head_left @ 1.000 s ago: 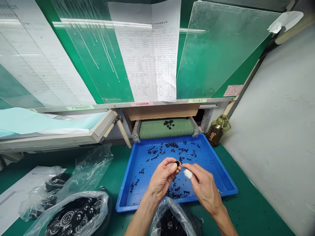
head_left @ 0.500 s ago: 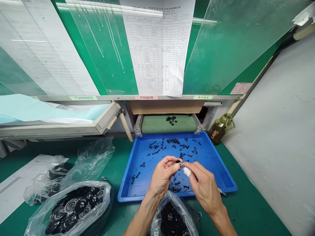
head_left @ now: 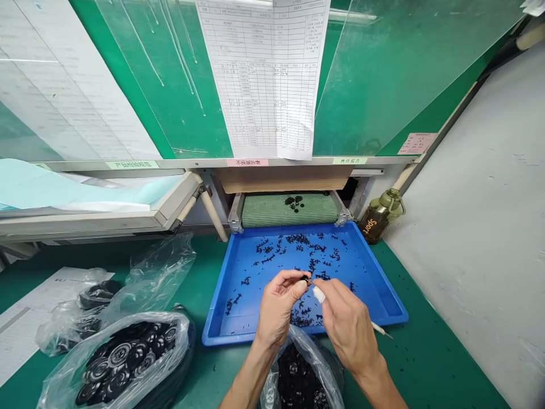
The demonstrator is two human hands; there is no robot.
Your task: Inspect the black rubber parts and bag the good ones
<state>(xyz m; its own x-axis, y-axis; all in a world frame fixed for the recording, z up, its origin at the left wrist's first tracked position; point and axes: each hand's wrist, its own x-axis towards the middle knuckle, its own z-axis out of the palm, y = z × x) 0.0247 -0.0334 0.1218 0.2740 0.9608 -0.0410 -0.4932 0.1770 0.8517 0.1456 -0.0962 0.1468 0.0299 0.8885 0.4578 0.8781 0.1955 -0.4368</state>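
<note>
My left hand (head_left: 279, 301) pinches a small black round part (head_left: 305, 278) between thumb and fingertips, above the blue tray (head_left: 217, 318). Against that part rests the slim metal tip of a pen-like tool (head_left: 382, 330), gripped in my right hand (head_left: 347, 318). Its pale, pointed rear end sticks out behind the hand; the middle is covered by my fingers. White wrapping covers my right thumb tip. Scattered over the tray lie many tiny black scraps (head_left: 298, 239). Below my hands, an open plastic bag (head_left: 326, 355) contains small black parts.
At left, a clear bag (head_left: 55, 375) holds black ringed discs (head_left: 119, 355). A smaller bag (head_left: 91, 301) lies on printed paper (head_left: 25, 324). Several black parts (head_left: 293, 201) sit on a green conveyor belt (head_left: 264, 213) behind the tray. A bottle (head_left: 378, 218) stands by the right wall.
The view has shifted slightly. My right hand has turned a little, and more of the tool's rear end shows. Both hands keep their holds, close together.
</note>
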